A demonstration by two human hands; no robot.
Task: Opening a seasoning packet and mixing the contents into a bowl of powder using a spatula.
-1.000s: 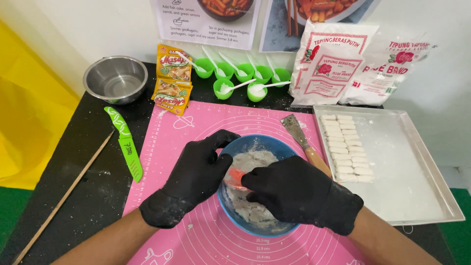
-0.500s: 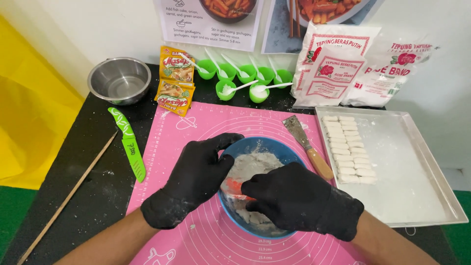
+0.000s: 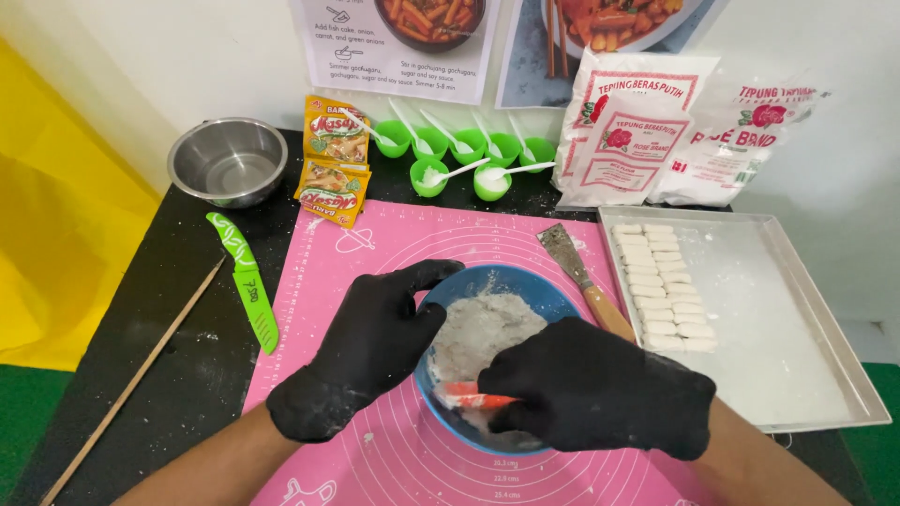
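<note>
A blue bowl (image 3: 506, 281) of crumbly white dough (image 3: 478, 330) stands on a pink silicone mat (image 3: 375, 253). My left hand (image 3: 370, 342), in a black glove, grips the bowl's left rim. My right hand (image 3: 600, 389), also gloved in black, reaches into the bowl from the right and holds a red spatula (image 3: 473, 399), whose tip lies low against the near side of the dough.
A metal scraper with a wooden handle (image 3: 581, 276) lies right of the bowl. A steel tray (image 3: 797, 347) holds rows of white dough pieces (image 3: 661, 281). A green knife (image 3: 246, 279), wooden stick (image 3: 131, 384), steel bowl (image 3: 228, 159), seasoning packets (image 3: 333, 164), green cups (image 3: 459, 155) and flour bags (image 3: 675, 131) stand around.
My right hand has drawn the red spatula toward me, from the middle of the dough to the bowl's near side. My left hand has kept its grip on the rim.
</note>
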